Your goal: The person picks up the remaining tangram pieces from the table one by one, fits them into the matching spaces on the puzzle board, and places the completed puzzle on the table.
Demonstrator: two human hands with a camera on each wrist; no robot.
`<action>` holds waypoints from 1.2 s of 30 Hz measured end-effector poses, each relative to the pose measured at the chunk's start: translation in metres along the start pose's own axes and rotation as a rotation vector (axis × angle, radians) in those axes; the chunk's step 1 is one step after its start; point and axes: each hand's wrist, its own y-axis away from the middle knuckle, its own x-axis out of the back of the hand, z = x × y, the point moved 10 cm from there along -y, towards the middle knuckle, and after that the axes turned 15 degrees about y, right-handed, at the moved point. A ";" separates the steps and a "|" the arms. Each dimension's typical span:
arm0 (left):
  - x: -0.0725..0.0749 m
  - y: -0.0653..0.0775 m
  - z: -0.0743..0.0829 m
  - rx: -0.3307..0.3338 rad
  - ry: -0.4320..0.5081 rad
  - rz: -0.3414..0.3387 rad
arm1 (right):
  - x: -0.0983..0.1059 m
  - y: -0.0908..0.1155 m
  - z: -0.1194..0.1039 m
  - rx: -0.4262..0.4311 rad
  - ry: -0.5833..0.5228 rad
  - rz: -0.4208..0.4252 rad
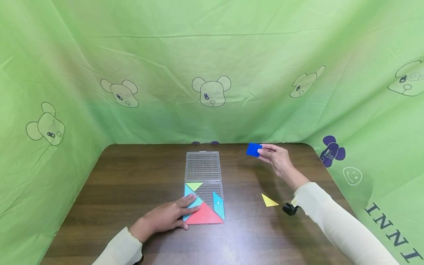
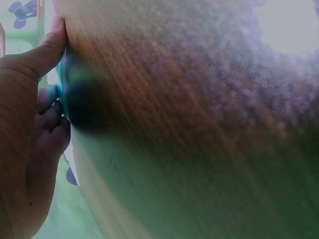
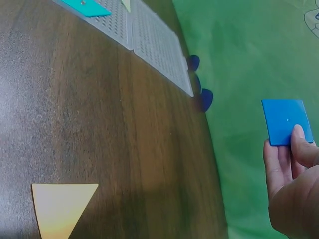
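Note:
A blue square tangram piece (image 1: 253,149) is pinched between thumb and fingers of my right hand (image 1: 277,159), held up above the back right of the table. My left hand (image 1: 167,216) rests on the near-left corner of the open clear case (image 1: 222,188), its fingers lying over the pieces there. In that case sit a red triangle (image 1: 204,215), a light blue triangle (image 1: 188,191) partly under the fingers, a lime triangle (image 1: 194,186) and a blue parallelogram (image 1: 218,206). A yellow triangle (image 1: 269,200) lies on the table to the right of the case.
The case's dotted lid (image 1: 202,166) lies folded back flat behind it. The brown wooden table (image 1: 132,176) meets a green printed curtain (image 1: 159,121) at its back and sides. A small black device (image 1: 290,209) is attached at the right wrist.

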 end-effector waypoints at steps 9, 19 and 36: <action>0.001 0.000 0.000 0.006 0.015 -0.004 | -0.012 0.000 -0.002 0.022 0.061 -0.012; 0.001 0.000 0.000 -0.021 0.003 0.006 | -0.025 -0.003 -0.004 0.062 0.147 -0.020; 0.001 0.001 0.001 0.008 0.021 -0.006 | -0.049 -0.005 -0.002 0.042 0.217 -0.031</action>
